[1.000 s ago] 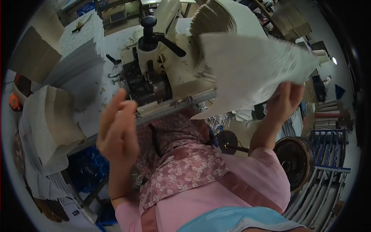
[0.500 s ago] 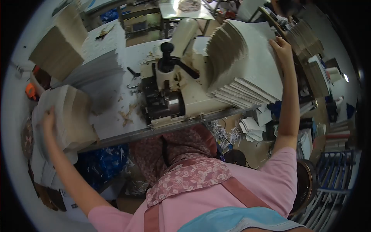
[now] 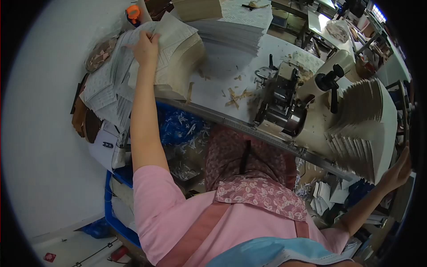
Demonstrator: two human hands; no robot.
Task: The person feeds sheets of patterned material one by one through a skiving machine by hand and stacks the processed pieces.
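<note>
My left hand (image 3: 146, 49) is on top of a stack of pale, pattern-embossed sheets (image 3: 178, 66) at the table's left end. Its fingers are bent and pinch the edge of the uppermost sheet, whose far part rises at an angle. At the far right, my right hand (image 3: 397, 171) reaches with extended fingers to the outer side of a fanned, curved stack of pale sheets (image 3: 383, 133). Part of that hand lies in the dark image border. Between the stacks, a bench machine (image 3: 284, 113) with a black lever and round knob is mounted on the table.
Scraps (image 3: 238, 97) and small tools lie on the white tabletop (image 3: 213, 95). Behind are a grey stack (image 3: 231, 38) and a thick tan stack (image 3: 198, 10). More sheets (image 3: 106, 89) hang at the left beside the wall. Below the table are a blue bag (image 3: 180, 127) and paper shreds.
The view has swung left, so the machine and right stack appear further right. My left hand has moved from the stack's side onto its top sheet. My right hand is lower along its stack.
</note>
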